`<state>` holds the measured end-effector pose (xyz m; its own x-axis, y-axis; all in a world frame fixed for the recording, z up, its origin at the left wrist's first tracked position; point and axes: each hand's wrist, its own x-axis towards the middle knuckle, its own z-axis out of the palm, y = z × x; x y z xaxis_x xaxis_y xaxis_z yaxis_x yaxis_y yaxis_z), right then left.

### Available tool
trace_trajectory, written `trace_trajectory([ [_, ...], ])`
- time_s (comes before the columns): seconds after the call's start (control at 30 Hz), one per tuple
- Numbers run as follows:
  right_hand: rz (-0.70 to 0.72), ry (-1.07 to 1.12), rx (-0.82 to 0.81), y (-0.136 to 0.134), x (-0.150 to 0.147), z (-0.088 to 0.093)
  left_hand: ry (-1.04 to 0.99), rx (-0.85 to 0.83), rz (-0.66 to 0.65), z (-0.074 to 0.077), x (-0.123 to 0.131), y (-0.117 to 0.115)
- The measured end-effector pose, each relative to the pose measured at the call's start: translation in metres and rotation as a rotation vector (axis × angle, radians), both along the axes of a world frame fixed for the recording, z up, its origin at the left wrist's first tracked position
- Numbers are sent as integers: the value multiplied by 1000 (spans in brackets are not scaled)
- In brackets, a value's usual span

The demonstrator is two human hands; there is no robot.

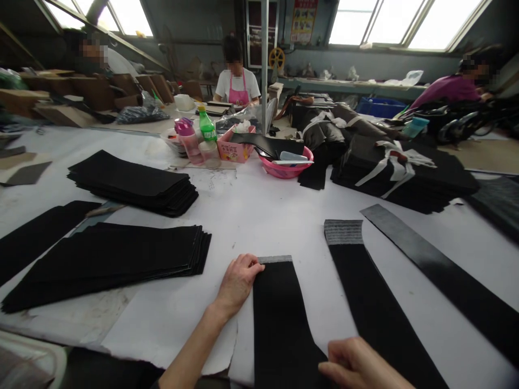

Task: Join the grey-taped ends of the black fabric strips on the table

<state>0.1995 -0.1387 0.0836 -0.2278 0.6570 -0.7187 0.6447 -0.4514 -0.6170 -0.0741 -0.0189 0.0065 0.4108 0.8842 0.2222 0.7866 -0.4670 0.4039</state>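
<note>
A black fabric strip [279, 313] with a grey band across its far end lies on the white-covered table in front of me. My left hand [239, 278] pinches the strip's far left corner by the grey band. Nearer to me, my right hand [357, 362] is closed on the strip's right edge, its fingertips partly hidden. Just right lies a second black strip [377, 292] with a wider grey, lined end. Beyond it a long, narrow dark strip [438, 270] runs diagonally. On the left is a fanned stack of black pieces [121, 248].
Another black stack [133, 181] lies behind on the left. A pink basin [286, 167], a pink box [237, 146] and a green bottle [206, 127] stand farther back. Bundled black pieces [405, 167] tied with white strips lie at right. Several people sit across the room.
</note>
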Motion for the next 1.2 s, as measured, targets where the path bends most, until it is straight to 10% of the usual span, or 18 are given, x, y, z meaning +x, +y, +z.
trace_trajectory([
  [0.2,67,-232,598,62,0,6,-37,11,-9,-1,-2,0],
  [0.43,300,-339,1080,100,-62,-38,-143,-12,2,-4,1,-3],
  [0.7,299,-294,1133,105,-49,-65,-431,-144,320,-4,-9,-5],
  [1.07,-38,-130,1067,116,-34,-65,-280,-108,204,3,-16,-11],
  [1.2,85,-207,1095,127,-43,-58,-280,-112,185,4,-15,-13],
])
